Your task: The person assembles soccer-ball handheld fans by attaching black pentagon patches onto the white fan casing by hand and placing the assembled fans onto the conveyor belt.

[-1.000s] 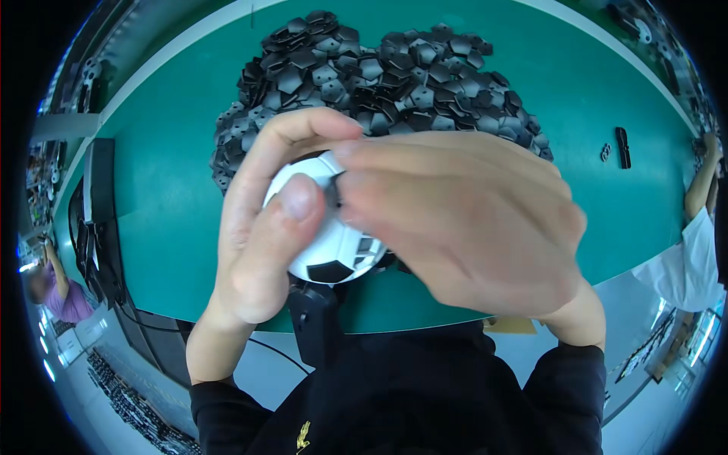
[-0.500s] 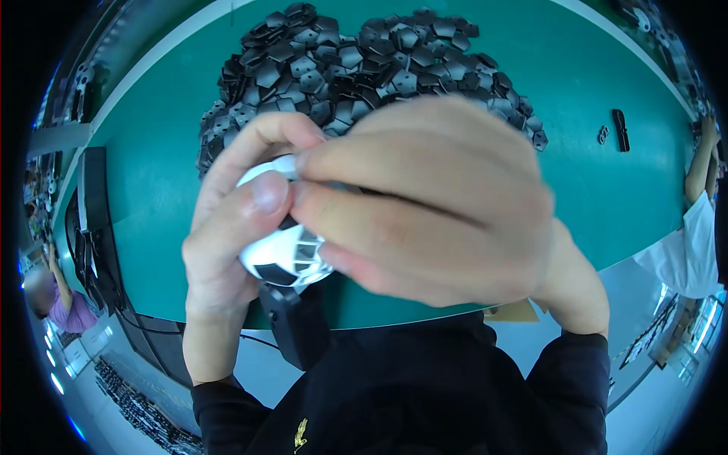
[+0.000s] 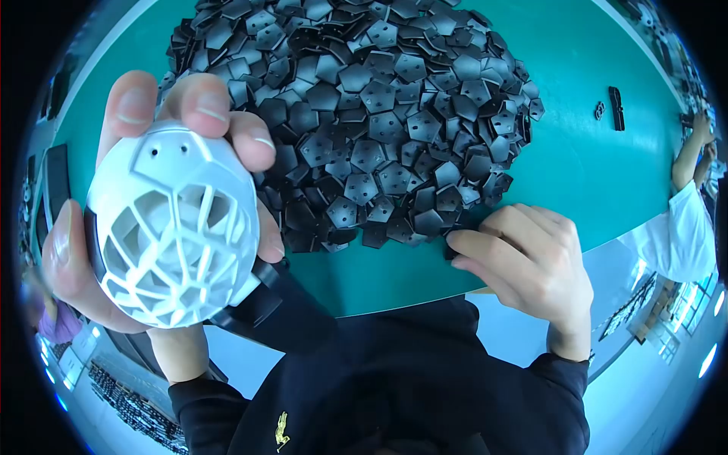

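Observation:
A white ball-shaped shell (image 3: 178,227) with an openwork lattice side faces the camera at the left. My left hand (image 3: 129,121) is wrapped round it from behind, fingertips over its top edge. Near the shell's top is a pentagonal recess with two small holes. A heap of black pentagonal pieces (image 3: 379,129) lies on the green table (image 3: 584,182). At the heap's lower right edge my right hand (image 3: 531,265) pinches a small black piece (image 3: 453,244), mostly hidden by the fingers.
Below the shell stands a black device (image 3: 273,307) at the table's near edge. A black tool (image 3: 616,109) and a small metal part (image 3: 599,111) lie at the right. Another person's arm (image 3: 688,155) shows at the far right, and black equipment at the left edge.
My left hand has brought the shell nearer the camera and turned its lattice side up. My right hand has left the shell and moved down to the heap's edge, where it pinches a black piece.

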`<state>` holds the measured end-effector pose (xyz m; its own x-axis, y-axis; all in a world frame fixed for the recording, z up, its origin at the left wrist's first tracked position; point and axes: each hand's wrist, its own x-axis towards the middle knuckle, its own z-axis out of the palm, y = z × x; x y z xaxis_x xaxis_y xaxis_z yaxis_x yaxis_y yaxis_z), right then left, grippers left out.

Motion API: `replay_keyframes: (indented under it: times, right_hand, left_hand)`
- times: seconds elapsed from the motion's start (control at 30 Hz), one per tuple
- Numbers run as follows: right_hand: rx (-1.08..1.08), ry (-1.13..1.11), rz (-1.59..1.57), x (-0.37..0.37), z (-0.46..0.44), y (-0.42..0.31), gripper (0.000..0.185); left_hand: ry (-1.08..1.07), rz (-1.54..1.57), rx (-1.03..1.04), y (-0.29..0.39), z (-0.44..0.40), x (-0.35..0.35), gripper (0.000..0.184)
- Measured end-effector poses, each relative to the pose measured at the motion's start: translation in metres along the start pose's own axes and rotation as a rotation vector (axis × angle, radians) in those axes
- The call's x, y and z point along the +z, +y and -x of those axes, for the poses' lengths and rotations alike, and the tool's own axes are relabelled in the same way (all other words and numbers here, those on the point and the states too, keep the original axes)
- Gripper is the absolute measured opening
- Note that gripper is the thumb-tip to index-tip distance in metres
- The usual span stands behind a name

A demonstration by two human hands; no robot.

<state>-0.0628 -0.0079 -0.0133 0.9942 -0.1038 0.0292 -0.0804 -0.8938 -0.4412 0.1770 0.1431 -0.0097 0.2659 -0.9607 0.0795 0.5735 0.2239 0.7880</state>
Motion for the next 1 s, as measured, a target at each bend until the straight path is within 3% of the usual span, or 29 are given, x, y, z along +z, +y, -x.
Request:
replay_keyframes:
  times: [0.17, 0.27, 0.4, 0.57, 0.67, 0.77, 0.83, 1.0]
  right_hand:
    - [0.055, 0.090, -0.134, 0.005, -0.007, -0.001, 0.021]
    - [0.100, 0.246, -0.096, 0.009, -0.017, 0.005, 0.018]
    - [0.190, 0.187, -0.185, 0.002, -0.027, 0.001, 0.016]
    - [-0.007, 0.360, -0.321, -0.025, -0.051, -0.009, 0.017]
    - [-0.087, 0.472, -0.422, -0.027, -0.088, -0.024, 0.019]
    - [-0.227, 0.537, -0.294, -0.021, -0.116, -0.034, 0.017]
    - [-0.294, 0.644, -0.451, -0.010, -0.127, -0.032, 0.014]
    - [-0.319, 0.697, -0.544, 0.008, -0.131, -0.032, 0.010]
  left_hand:
    - [-0.122, 0.089, 0.013, -0.001, -0.002, -0.003, 0.044]
    - [-0.074, 0.059, -0.043, 0.002, -0.003, -0.002, 0.043]
    - [-0.036, 0.062, -0.032, 0.000, -0.004, -0.004, 0.040]
    - [-0.029, 0.006, -0.042, 0.000, -0.004, -0.005, 0.043]
    - [0.023, 0.000, 0.059, -0.003, -0.005, 0.001, 0.048]
    - [0.028, -0.020, 0.084, -0.001, -0.003, 0.005, 0.047]
    - [0.033, -0.025, 0.100, -0.001, -0.003, 0.005, 0.048]
    - [0.134, -0.192, 0.231, -0.004, -0.004, 0.003, 0.048]
